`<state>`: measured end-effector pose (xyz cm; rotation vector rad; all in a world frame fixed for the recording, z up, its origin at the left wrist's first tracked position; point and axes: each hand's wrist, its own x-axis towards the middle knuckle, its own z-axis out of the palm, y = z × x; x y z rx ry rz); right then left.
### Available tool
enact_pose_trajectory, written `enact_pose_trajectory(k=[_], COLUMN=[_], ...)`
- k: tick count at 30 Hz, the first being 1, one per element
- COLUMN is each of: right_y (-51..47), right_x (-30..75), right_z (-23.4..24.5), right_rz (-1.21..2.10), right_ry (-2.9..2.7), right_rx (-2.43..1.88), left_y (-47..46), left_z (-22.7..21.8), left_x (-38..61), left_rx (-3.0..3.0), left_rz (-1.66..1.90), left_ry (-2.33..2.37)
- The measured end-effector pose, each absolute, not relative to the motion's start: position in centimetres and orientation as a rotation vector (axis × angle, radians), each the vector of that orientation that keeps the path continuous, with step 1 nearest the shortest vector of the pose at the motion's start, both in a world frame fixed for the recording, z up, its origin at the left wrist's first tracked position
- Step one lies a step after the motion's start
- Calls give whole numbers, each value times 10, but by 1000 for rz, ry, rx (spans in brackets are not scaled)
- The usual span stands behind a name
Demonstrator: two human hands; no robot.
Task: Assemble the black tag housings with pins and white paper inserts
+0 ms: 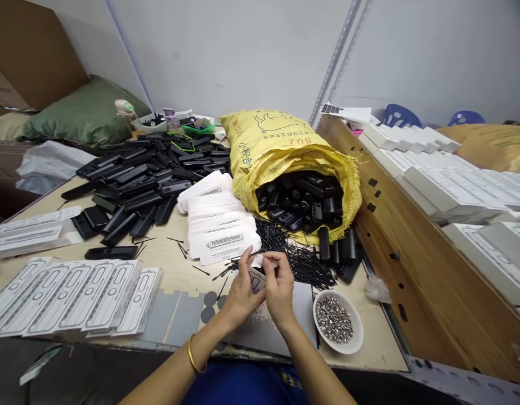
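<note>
A small printed white carton (256,280) stands end-up between my hands, its white flap (258,261) at the top. My left hand (242,289) is closed around the carton's left side. My right hand (279,284) grips it from the right, thumb and fingers at the flap. Whatever is inside the carton is hidden. Beneath my hands lies a grey board (300,298). Just beyond are flat white cartons (222,236) in a stack and a heap of thin black sticks (302,264).
A yellow woven sack (268,146) spills black devices. More black devices (133,174) are piled at the back left. Printed boxes (74,295) line the front left. To the right stand a bowl (359,332) of small metal pieces, a wooden partition (395,247) and stacked white boxes (445,191).
</note>
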<state>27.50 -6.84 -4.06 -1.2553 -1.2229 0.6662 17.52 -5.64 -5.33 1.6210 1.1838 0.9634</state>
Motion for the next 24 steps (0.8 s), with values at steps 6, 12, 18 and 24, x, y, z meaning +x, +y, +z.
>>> enact_pose_trajectory(k=[6,12,18,24], right_y=[-75,-89,-128,-144], right_x=[267,308,415,445], right_z=[-55,-60,-85,-121], right_rz=[526,819,644,365], right_ry=[-1421,-1204,-1111,-1639], right_rx=[-1062,-1264,-1756,-1957], left_y=[-56,-47,-52,-2], left_z=[-57,-24,-37,-64], left_x=[178,107,-22,53], left_rx=[1625,1665,1948,2298], left_rz=[1053,651,311,698], left_ry=[1208,1802,2500,2130])
